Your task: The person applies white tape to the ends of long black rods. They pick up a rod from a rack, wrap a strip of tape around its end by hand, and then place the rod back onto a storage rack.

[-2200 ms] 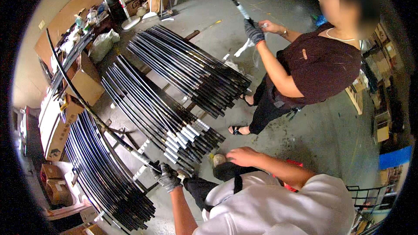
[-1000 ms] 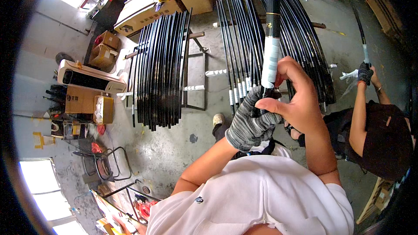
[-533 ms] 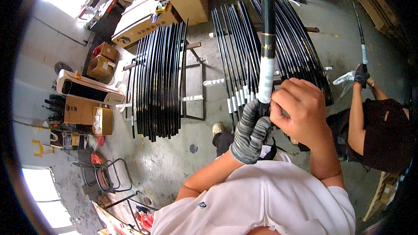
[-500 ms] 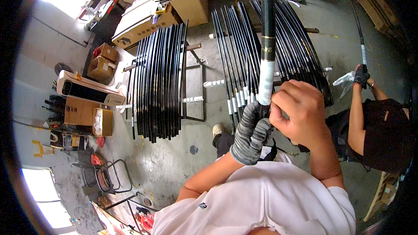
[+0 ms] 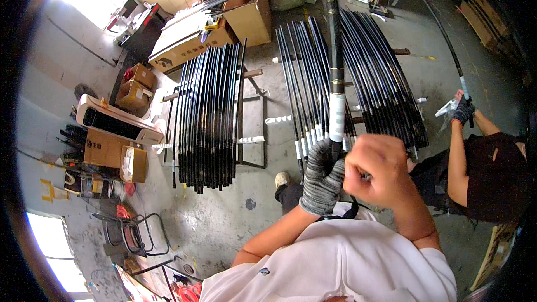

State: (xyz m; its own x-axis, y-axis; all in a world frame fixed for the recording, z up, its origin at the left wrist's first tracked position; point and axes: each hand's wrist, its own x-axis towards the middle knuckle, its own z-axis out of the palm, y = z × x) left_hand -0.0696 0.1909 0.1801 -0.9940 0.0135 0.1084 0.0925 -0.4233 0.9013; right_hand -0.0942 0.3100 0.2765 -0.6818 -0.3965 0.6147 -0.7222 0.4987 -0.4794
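A black fishing rod (image 5: 337, 61) with a band of white wrapping (image 5: 337, 117) near its lower end stands in front of me, running up past the top edge. My left hand (image 5: 323, 176), in a grey knit glove, is wrapped round the rod's butt just under that white band. My bare right hand (image 5: 377, 168) is curled closed beside the butt, a little right of the gloved fingers. It looks slightly blurred, and whatever its fingers may hold is hidden.
Racks ahead carry many black rods (image 5: 207, 117), with more rods (image 5: 380, 78) on the right. At far right a co-worker's gloved hand (image 5: 463, 111) grips another long rod. Cardboard boxes (image 5: 193, 39), a white appliance (image 5: 114, 120) and a chair (image 5: 134, 235) stand to the left.
My right hand has come down and away from the white band, toward me. The rod and my left hand sit slightly lower in the picture, as the whole view has shifted.
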